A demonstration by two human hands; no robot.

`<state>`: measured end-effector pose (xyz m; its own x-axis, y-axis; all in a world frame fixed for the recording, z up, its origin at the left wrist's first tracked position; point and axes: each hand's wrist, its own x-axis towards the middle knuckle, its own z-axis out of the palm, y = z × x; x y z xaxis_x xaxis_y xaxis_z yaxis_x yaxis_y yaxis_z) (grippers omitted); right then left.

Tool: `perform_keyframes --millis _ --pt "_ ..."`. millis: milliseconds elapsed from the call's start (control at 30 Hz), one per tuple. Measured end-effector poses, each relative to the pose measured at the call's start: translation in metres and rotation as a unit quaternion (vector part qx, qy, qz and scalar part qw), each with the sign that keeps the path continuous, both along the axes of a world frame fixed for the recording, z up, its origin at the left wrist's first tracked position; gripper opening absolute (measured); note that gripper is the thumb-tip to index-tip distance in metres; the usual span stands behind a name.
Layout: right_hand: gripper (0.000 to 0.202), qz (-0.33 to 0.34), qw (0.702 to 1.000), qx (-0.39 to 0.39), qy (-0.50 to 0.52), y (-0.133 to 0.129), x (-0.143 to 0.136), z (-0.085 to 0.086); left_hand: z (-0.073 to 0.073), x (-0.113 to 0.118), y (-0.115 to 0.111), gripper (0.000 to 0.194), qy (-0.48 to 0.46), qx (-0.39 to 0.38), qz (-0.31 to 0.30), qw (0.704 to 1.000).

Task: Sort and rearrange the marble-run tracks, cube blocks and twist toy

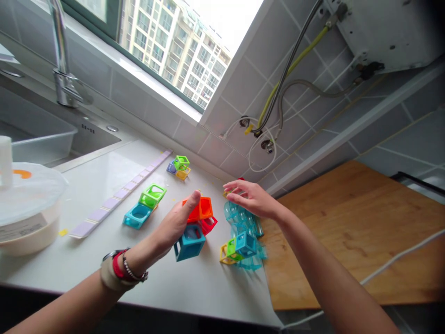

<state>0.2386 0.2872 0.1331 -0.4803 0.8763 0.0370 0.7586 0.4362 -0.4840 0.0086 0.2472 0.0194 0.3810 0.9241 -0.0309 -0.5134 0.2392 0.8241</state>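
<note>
My left hand [175, 225] grips a joined cluster of open-sided plastic cubes. An orange cube [206, 207] is at the top under my thumb, a red cube [209, 225] beside it and a dark blue cube [193, 240] below. My right hand [255, 198] hovers with fingers apart over translucent teal pieces [239, 215]. Partly hidden behind its fingertips are small yellow and red bits. Closer to me, a light blue cube [246, 244], a green cube [232, 249] and a yellow cube [225, 254] rest together against the teal pieces.
Left of my hand lie a green cube [153, 195] and a teal cube [137, 215]. Another small cube cluster [181, 162] sits near the wall. A lilac strip [116, 198] crosses the counter. A lidded tub [29, 218], sink [93, 134] and wooden board [333, 241] flank it.
</note>
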Motion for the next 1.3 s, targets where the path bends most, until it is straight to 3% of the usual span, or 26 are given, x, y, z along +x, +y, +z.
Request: perform_keyframes --millis 67,133,200,300,400,533,667,767,900,1000,1133,1300 --pt "0.048 0.08 0.997 -0.022 0.009 -0.025 -0.031 0.015 0.005 0.002 0.004 0.061 0.004 -0.001 -0.01 1.0" --pt "0.064 0.115 0.992 0.036 0.021 -0.042 -0.054 0.023 0.003 0.0 0.006 0.063 0.015 0.007 -0.012 1.0" --pt "0.06 0.126 0.99 0.065 0.018 -0.046 -0.068 0.025 -0.005 -0.003 0.006 0.067 0.008 0.012 -0.011 1.0" --pt "0.049 0.132 0.99 0.049 0.017 -0.034 -0.075 0.02 -0.02 -0.006 0.007 0.073 -0.046 -0.003 -0.034 0.998" --pt "0.047 0.12 0.992 0.024 0.03 -0.006 -0.075 0.012 -0.029 -0.007 0.011 0.075 -0.09 -0.047 -0.039 0.994" --pt "0.048 0.03 0.999 -0.002 0.035 0.052 -0.076 0.0 -0.03 -0.01 0.016 0.063 -0.082 -0.059 0.009 0.995" --pt "0.042 -0.068 0.997 -0.032 -0.006 0.119 -0.088 -0.021 -0.033 -0.013 0.016 0.046 -0.069 -0.025 -0.055 0.996" --pt "0.035 -0.123 0.992 0.003 -0.016 0.159 -0.103 -0.041 -0.04 -0.012 0.016 0.045 -0.066 -0.01 -0.07 0.995" --pt "0.057 -0.185 0.98 0.057 -0.051 0.181 -0.121 -0.058 -0.045 -0.012 0.016 0.042 -0.051 -0.002 -0.052 0.997" --pt "0.059 -0.192 0.973 0.078 -0.102 0.172 -0.124 -0.06 -0.046 -0.014 0.017 0.043 -0.046 0.004 -0.036 0.998" --pt "0.048 -0.135 0.977 0.077 -0.145 0.136 -0.114 -0.052 -0.046 -0.015 0.018 0.047 -0.058 0.0 -0.002 0.998" --pt "0.033 -0.02 0.993 -0.051 -0.109 0.068 -0.097 -0.03 -0.039 -0.016 0.017 0.049 -0.072 -0.018 0.061 0.995"
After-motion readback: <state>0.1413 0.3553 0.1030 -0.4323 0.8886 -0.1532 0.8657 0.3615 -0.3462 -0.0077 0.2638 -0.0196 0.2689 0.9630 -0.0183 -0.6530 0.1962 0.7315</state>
